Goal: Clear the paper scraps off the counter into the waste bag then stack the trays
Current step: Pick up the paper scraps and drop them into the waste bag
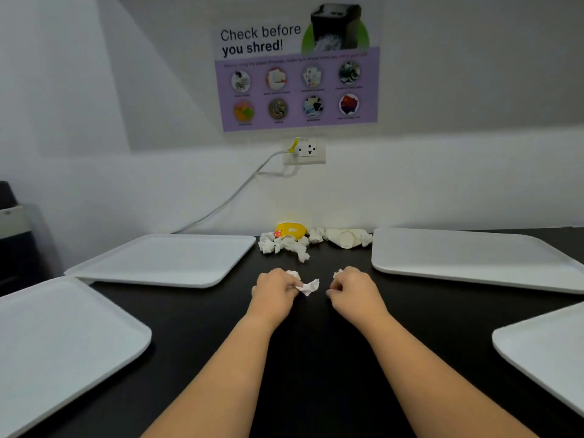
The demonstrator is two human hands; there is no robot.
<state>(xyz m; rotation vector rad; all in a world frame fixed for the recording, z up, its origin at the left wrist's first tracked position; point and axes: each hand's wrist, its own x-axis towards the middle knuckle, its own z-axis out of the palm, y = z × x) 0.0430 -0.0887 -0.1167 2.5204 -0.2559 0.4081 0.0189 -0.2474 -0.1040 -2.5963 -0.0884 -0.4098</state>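
On the black counter, my left hand grips a crumpled white paper scrap that sticks out to the right of its fingers. My right hand is curled around another small white scrap, of which only a corner shows above the knuckles. Farther back, against the wall, lies a pile of white paper scraps with a yellow piece and a crushed paper cup. Several white trays lie flat around the hands: back left, front left, back right, front right. No waste bag is in view.
A poster about shredding hangs on the wall above a socket with a grey cable running down to the left. A dark machine stands at the far left edge.
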